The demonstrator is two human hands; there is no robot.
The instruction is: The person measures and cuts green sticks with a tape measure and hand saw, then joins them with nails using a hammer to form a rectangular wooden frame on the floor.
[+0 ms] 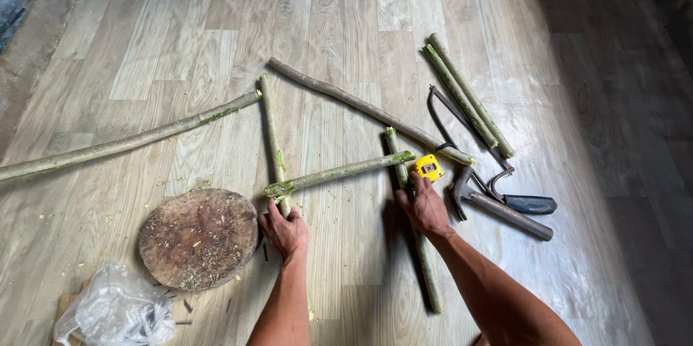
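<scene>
Your left hand [284,230] presses the near end of one upright stick [272,140], your right hand [424,205] clamps the other [413,227], and the crosspiece [338,171] spans sideways between them.

Both forearms are bare, with no sleeve, glove, watch or ring showing on either. The left hand [284,233] and right hand [424,209] look dusty, with veins and knuckles standing out.

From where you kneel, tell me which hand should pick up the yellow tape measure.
Probably the right hand: it rests on the upright stick just below the yellow tape measure. The left hand grips the other stick's end, farther off.
</scene>
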